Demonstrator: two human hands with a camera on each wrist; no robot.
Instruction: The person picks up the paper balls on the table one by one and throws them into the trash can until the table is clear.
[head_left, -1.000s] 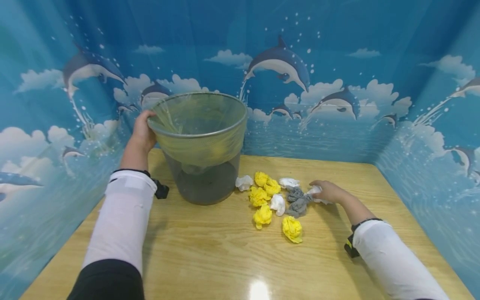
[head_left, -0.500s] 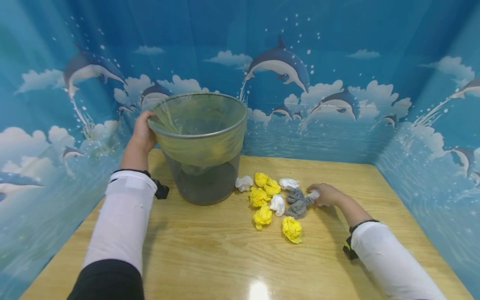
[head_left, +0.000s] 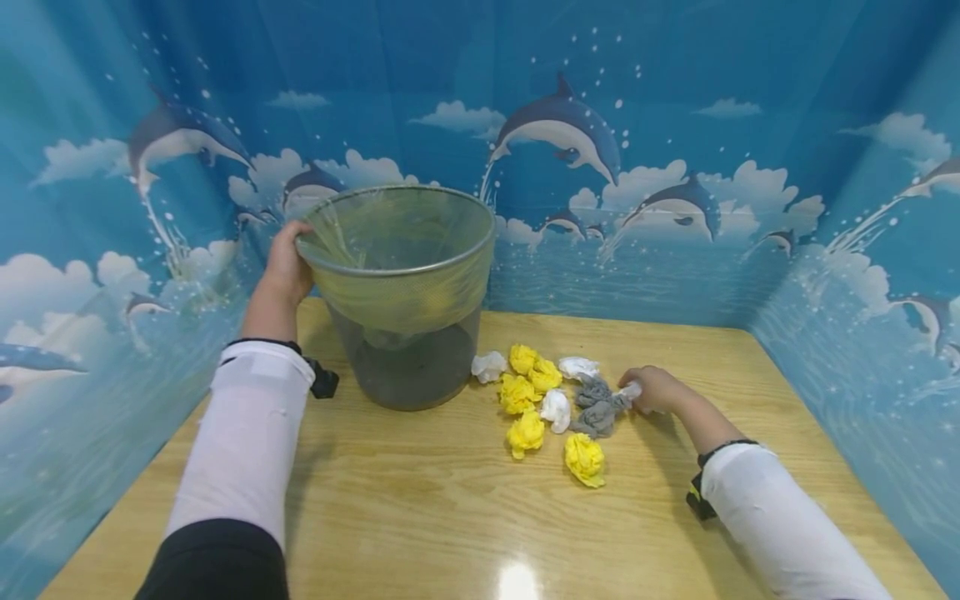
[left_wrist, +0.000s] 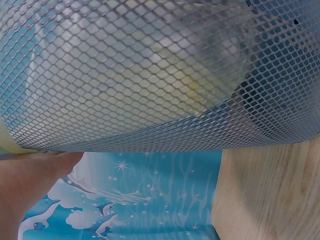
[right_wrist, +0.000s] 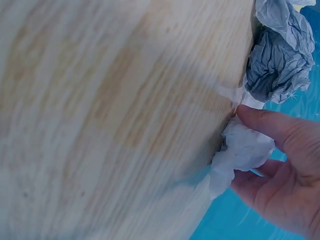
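steady on one side, a clean pinch on the other

the left hand grips the rim of the mesh bin, which stands upright on the tabletop with a pale yellow liner folded over its rim. the right hand is narrow, its thumb and fingers around a crumpled white wad at the right edge of the loose pile, well apart from the bin. whether that wad bears any weight on the wood, i cannot tell.

the step in hand looks like picking up this piece. the grey paper lies just beside the thumb, so it would pay to draw the wad away to the right first, then up, or the grey could come along by accident. a light pinch should do: the paper looks thin and likely to crush or tear. the yellow ball nearest the person sits apart and needs no care here.

on the left, a firm but easy hold seems best; too much sideways pull could tip the bin or slip the liner off the rim.
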